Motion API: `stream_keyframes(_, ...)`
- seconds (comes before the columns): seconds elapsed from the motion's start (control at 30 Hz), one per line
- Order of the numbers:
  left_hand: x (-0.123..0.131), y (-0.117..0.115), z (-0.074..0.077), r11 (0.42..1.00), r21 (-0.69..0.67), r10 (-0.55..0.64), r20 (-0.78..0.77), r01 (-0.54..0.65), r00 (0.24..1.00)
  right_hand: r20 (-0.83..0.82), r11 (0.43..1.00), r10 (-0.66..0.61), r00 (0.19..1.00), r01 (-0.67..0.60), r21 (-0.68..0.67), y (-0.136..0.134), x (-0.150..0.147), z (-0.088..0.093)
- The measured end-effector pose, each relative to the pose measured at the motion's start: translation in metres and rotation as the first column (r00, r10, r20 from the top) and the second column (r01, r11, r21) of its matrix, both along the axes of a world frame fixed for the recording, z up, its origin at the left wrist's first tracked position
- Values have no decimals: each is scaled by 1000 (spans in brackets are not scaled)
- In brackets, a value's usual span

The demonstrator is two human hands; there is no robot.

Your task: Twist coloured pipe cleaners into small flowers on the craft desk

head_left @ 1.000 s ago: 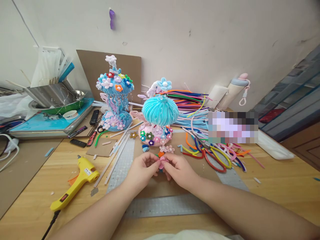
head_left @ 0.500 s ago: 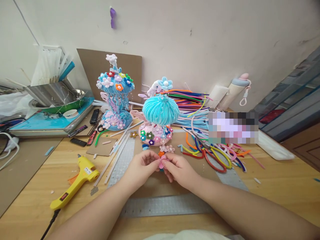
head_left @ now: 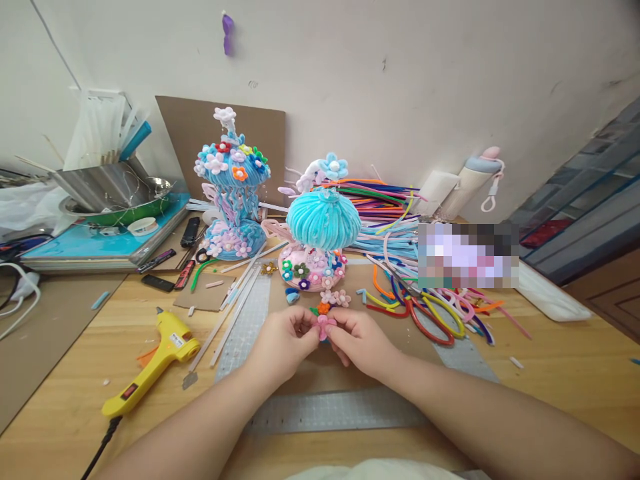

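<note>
Between my two hands is a pink pipe-cleaner flower (head_left: 327, 326), pinched from both sides. My left hand (head_left: 289, 339) is closed on its left petals, thumb and forefinger together. On the other side my right hand (head_left: 361, 337) grips it the same way. Just beyond lie an orange flower (head_left: 324, 308) and pale pink flowers (head_left: 336, 298). Behind them stands a turquoise-topped pipe-cleaner lamp (head_left: 324, 220), its pink base dotted with small flowers. A taller blue flowered lamp (head_left: 233, 173) is farther left.
A yellow glue gun (head_left: 155, 363) lies at left near clear glue sticks (head_left: 235, 313). Red- and yellow-handled scissors (head_left: 430, 323) rest among pipe-cleaner scraps at right. A metal pot (head_left: 103, 183) stands at back left; a bottle (head_left: 473, 180) leans by the wall.
The pink flower has turned so that more of its petals face me. My hands stay close together, and the view has shifted slightly.
</note>
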State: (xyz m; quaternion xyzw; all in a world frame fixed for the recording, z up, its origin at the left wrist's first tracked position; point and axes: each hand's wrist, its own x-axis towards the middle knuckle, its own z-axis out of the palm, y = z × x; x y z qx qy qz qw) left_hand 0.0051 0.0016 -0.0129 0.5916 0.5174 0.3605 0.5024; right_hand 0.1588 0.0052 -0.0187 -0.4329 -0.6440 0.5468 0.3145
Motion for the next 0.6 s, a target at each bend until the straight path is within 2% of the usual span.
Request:
stream_keyframes(0.17,4,-3,-2,996,14,93,11,-93,996,4,999,-38,999,38,-29,-2,-4,-2)
stream_keyframes(0.37,5,0,-2,998,-19,61,120,-59,991,54,999,-21,998,19,45,0,-3,-4)
stream_keyframes(0.6,4,0,3,996,-50,75,149,-68,986,-7,998,-43,999,43,42,2,-1,-7)
